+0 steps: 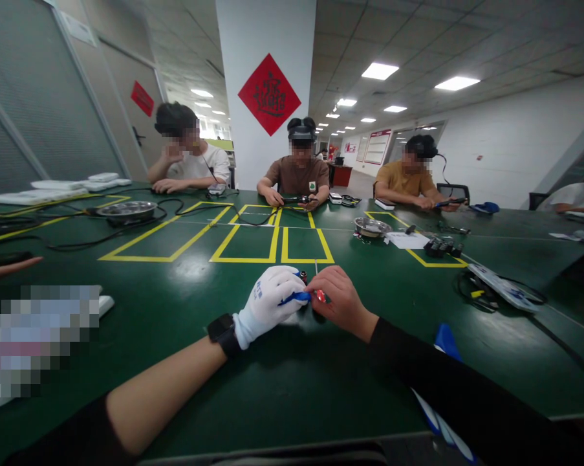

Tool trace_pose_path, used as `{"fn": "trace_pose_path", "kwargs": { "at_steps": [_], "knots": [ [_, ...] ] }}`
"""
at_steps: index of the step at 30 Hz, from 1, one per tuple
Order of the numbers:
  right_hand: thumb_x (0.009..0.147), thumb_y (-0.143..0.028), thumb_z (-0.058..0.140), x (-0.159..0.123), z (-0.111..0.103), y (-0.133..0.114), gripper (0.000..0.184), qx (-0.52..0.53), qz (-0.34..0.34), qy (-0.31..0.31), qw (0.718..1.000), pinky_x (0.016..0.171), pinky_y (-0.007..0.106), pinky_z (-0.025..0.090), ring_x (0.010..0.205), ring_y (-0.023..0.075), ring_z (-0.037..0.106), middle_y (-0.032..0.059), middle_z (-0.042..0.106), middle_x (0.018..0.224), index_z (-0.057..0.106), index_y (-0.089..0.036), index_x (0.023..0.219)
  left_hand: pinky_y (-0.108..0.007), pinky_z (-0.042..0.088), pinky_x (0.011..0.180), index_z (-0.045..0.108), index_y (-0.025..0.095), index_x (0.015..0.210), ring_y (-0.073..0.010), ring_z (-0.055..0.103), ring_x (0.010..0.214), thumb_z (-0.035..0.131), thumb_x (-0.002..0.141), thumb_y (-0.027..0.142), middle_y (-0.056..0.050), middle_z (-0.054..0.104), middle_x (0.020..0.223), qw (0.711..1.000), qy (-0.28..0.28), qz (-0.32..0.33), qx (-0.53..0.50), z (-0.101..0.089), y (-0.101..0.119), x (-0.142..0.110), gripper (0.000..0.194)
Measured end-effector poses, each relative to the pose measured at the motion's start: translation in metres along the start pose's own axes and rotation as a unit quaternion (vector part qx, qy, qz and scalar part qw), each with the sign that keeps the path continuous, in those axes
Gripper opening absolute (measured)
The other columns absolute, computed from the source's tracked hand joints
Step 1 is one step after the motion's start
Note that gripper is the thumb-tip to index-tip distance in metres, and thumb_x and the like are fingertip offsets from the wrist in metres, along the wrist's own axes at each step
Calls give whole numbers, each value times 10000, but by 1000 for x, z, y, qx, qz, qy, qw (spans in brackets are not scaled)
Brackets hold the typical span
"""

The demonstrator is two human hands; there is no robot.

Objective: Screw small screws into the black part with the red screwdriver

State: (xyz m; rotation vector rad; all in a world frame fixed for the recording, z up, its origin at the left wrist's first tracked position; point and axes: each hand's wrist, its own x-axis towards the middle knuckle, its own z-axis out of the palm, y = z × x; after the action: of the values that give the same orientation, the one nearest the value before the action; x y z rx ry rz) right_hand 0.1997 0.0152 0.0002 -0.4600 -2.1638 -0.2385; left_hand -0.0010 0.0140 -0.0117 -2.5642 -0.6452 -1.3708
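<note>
My left hand (275, 296) wears a white glove with blue on the finger side and a black watch at the wrist. Its fingers are curled closed around a small dark cylindrical part (304, 277), mostly hidden by the glove. My right hand (337, 292) is bare, its fingers pinched together against the left fingertips. Under the right fingers shows a small red piece (320, 296), too covered to name. A thin metal rod (315, 265) sticks up just behind the fingers. Both hands are low over the green table (224, 401), near its front edge.
A blue-and-white glove (447, 342) lies by my right forearm. Farther right are a power strip (502, 288) with cables and several black parts (442, 248). Metal bowls (372, 226) stand across the table. Yellow tape (246, 260) marks rectangles. Several people sit opposite.
</note>
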Motion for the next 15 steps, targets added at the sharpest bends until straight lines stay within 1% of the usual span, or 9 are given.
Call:
{"fn": "trace_pose_path", "kwargs": {
  "at_steps": [3, 6, 9, 12, 15],
  "knots": [
    [847, -157, 542, -3, 2, 1, 100, 22, 10, -2, 1000, 754, 355, 452, 817, 187, 594, 48, 661, 836, 603, -202, 913, -374, 481, 887, 630, 198, 871, -201, 628, 947, 591, 849, 276, -51, 695, 907, 1000, -1, -22, -10, 1, 0, 0, 90],
    [851, -166, 560, -6, 3, 4, 120, 49, -5, -1, 999, 735, 350, 459, 811, 185, 598, 46, 675, 843, 618, -210, 945, -371, 491, 878, 635, 203, 846, -201, 636, 939, 608, 838, 302, -49, 700, 887, 998, -7, -39, -41, 3, 1, 1, 103],
    [849, -170, 582, -9, 2, 6, 163, 72, -20, -3, 997, 720, 339, 469, 789, 177, 599, 41, 680, 852, 638, -225, 992, -370, 496, 887, 639, 206, 833, -195, 644, 929, 632, 822, 311, -41, 707, 866, 996, -2, -39, -75, 4, 2, 2, 105],
    [840, -163, 601, -9, -1, 8, 197, 73, -27, -6, 997, 689, 315, 474, 767, 166, 595, 38, 669, 845, 659, -238, 1012, -380, 498, 906, 650, 206, 856, -189, 645, 933, 660, 802, 297, -41, 715, 882, 995, 12, -42, -94, 5, 2, 2, 106],
    [837, -173, 614, -9, -3, 10, 190, 60, -33, -9, 998, 669, 298, 475, 751, 156, 597, 33, 663, 831, 678, -244, 1002, -387, 508, 903, 667, 207, 866, -192, 651, 928, 681, 784, 292, -45, 724, 882, 993, 17, -53, -103, 6, 1, 2, 119]
  ]
}}
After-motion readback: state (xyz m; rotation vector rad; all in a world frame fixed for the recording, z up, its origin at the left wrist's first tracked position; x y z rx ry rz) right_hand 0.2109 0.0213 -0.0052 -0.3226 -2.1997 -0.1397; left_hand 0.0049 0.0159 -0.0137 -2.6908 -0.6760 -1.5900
